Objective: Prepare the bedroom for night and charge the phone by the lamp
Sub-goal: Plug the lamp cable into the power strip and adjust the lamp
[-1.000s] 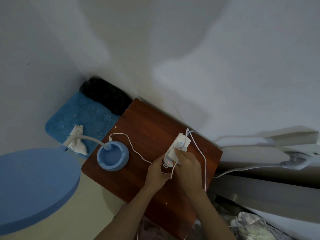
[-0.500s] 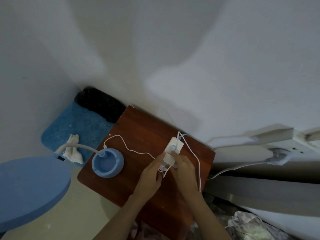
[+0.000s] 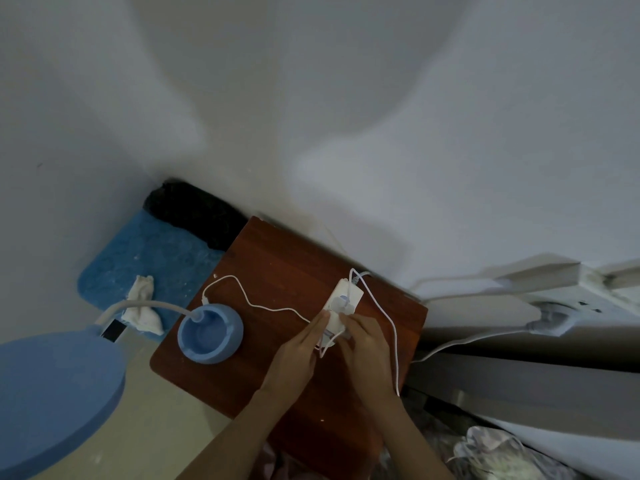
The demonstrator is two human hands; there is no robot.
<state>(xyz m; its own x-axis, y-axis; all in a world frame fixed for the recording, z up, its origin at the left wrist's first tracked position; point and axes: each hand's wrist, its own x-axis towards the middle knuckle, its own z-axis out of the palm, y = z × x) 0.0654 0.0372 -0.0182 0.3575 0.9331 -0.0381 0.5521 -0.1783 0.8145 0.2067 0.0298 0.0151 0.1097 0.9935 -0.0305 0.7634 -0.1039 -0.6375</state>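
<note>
Still gripping one power strip (image 3: pixel 343 304): left hand (image 3: pixel 300 348), right hand (image 3: pixel 364 341), fingers curled.

The bench (image 3: pixel 277 258) has bare wood along its far edge by the wall and between the blue lamp base (image 3: pixel 210 333) and the power strip (image 3: pixel 341 306). A thin white cable (image 3: pixel 266 308) snakes across that middle gap. Another white cord (image 3: pixel 388 320) loops down the right side, beside the right hand (image 3: pixel 367 344). The lamp's grey neck (image 3: pixel 149 304) arches over the left edge, and its wide blue head (image 3: pixel 52 400) blocks the lower left.
</note>
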